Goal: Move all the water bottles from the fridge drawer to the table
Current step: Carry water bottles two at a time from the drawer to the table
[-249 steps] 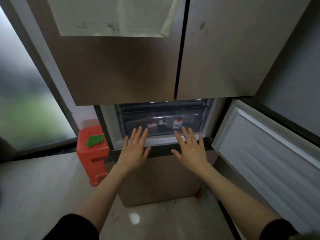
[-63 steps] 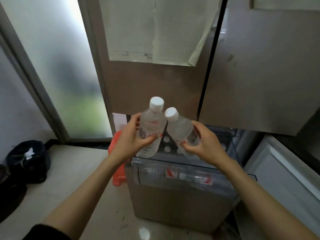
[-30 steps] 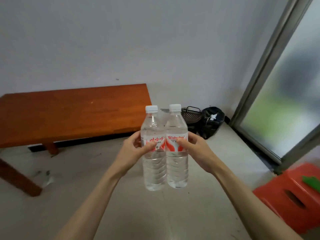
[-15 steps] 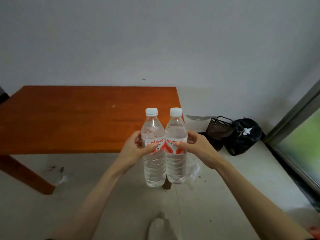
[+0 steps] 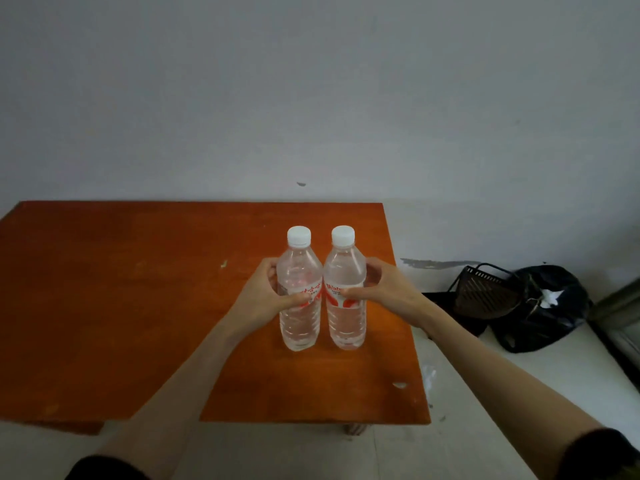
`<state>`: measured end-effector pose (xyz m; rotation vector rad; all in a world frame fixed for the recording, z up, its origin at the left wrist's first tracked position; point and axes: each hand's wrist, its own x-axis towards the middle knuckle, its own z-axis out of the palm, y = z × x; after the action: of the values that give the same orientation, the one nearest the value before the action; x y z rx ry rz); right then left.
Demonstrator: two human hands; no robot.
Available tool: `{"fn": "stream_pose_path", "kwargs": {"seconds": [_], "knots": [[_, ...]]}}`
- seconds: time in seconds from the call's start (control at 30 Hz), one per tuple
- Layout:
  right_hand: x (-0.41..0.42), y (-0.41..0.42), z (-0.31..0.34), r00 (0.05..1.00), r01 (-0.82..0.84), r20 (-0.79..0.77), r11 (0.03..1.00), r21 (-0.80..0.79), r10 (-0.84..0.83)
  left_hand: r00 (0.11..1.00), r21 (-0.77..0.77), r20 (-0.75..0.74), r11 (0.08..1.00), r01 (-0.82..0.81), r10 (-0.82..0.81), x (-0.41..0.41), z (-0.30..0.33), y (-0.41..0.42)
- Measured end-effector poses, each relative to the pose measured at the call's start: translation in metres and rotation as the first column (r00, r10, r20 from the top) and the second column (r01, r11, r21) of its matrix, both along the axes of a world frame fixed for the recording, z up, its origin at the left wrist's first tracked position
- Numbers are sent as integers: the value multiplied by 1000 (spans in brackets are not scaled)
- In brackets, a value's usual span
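Note:
Two clear water bottles with white caps and red-and-white labels stand upright side by side over the right part of the orange wooden table (image 5: 121,306). My left hand (image 5: 263,299) grips the left bottle (image 5: 298,323) around its label. My right hand (image 5: 384,294) grips the right bottle (image 5: 345,323) the same way. The bottles' bases are at or just above the tabletop; I cannot tell whether they touch it. The fridge and its drawer are out of view.
A grey wall rises behind the table. On the floor to the right lie a dark mesh basket (image 5: 485,296) and a black plastic bag (image 5: 543,310). A window frame edge shows at the far right. Pale floor runs in front of the table.
I have stepped closer to the table and brought both bottles forward from in front of its edge to over its right part. Both hands keep their grip.

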<state>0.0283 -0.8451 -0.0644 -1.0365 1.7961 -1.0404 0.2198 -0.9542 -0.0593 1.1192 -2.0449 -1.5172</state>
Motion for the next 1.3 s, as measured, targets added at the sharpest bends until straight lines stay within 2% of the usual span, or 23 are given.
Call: {"fn": "stream_pose_path", "kwargs": {"seconds": [0.1,0.2,0.4,0.5,0.6,0.87,1.2,1.3], "knots": [[-18,-40,-4,996,24,-80,1000,-14,-25,999,-92,50,995,23,-19,-20,-3,-46],[-36,-91,-14,992,19,-125,1000,-20,-22,998,-106,62,994,36,-30,-42,-13,-102],[-84,-184,-31,999,48,18,999,22,-48,993,-47,42,993,110,-108,-83,-39,-205],[-100,-223,-39,998,51,37,998,31,-52,987,1,21,987,158,-158,-102,-51,-245],[-112,-250,-51,997,56,54,998,39,-58,991,33,12,990,136,-137,-117,-66,-274],[-134,-287,-70,996,32,81,996,84,-39,987,91,-60,984,152,-146,-140,-86,-310],[-139,-292,-77,989,-35,146,990,136,15,980,158,-120,972,177,-159,-139,-95,-305],[-135,-292,-76,975,-49,221,989,136,18,976,180,-117,962,204,-185,-137,-94,-304]]}}
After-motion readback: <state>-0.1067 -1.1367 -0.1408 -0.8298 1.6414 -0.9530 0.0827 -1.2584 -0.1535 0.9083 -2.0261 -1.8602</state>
